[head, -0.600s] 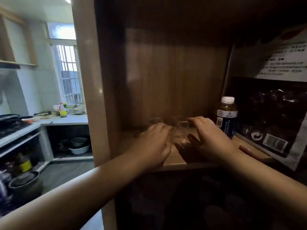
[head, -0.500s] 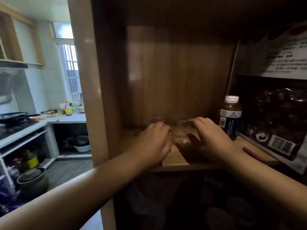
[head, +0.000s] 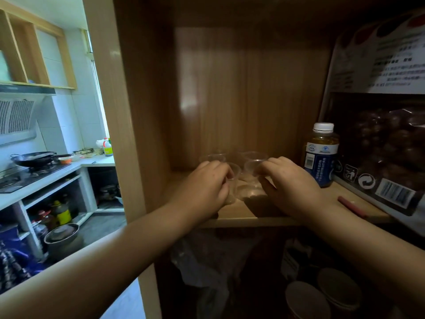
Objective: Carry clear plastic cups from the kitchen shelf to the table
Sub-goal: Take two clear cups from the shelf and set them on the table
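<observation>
Compared with half a second earlier, the cups are now seen pinched and drawn slightly toward the shelf [head: 241, 218] edge, so the pick-up is judged nearly complete while the carry to the table is not begun. The left hand [head: 202, 187] is closed around one clear cup [head: 233, 180]; the right hand [head: 292, 184] is closed on another cup [head: 251, 169] by its rim. Both forearms are stretched forward, palms down. Two more cups [head: 212, 157] are left behind these, left of the bottle [head: 320, 155].
</observation>
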### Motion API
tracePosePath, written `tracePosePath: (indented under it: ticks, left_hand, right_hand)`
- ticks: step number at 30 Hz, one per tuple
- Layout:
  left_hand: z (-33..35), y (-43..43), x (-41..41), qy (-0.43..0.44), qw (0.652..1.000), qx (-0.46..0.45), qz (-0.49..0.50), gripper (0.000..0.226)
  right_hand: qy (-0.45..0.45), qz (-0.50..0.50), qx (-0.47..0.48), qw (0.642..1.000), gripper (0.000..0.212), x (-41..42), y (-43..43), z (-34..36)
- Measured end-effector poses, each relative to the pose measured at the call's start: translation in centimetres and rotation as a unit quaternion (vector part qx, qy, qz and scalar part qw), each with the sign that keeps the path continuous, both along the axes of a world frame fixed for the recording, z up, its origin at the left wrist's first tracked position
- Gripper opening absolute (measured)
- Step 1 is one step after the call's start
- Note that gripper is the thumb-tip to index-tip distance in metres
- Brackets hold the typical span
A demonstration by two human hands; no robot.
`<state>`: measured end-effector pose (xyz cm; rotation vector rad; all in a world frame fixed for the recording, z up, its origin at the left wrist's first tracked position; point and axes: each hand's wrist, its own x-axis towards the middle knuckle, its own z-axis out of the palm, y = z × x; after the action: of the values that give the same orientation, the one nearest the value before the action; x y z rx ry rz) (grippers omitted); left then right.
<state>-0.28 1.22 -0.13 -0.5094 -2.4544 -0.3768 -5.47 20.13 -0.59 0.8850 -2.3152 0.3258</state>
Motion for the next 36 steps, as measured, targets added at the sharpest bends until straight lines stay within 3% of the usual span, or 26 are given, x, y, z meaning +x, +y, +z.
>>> tracePosePath:
  ticks: [7, 17, 21, 27, 36]
  left_hand:
    - [0.3, -0.9, 2.4, 0.006, 1.000, 0.002, 0.017, 0.009]
    - [0.0, -5.3, 12.0, 0.048, 0.997, 0.000, 0.068, 0.005]
    - [-0.5, -8.4, 16.5, 0.049, 0.993, 0.002, 0.110, 0.004]
    - [-1.7, -15.4, 24.3, 0.033, 0.978, 0.022, 0.204, 0.014]
    - [-3.2, -26.7, 40.2, -0.013, 0.935, 0.030, 0.353, 0.006]
  right_hand:
    - [0.019, 0.040, -0.018, 0.999, 0.020, 2.4, 0.0, 0.5]
    - [0.055, 0.173, -0.058, 0.982, 0.013, 9.6, -4.2, 0.8]
    - [0.037, 0.237, -0.048, 0.969, 0.001, 12.4, -8.6, 0.6]
    - [-0.001, 0.329, -0.062, 0.942, 0.005, 17.2, -16.4, -0.4]
    - [-0.035, 0.470, -0.034, 0.881, 0.011, 26.2, -31.4, -2.2]
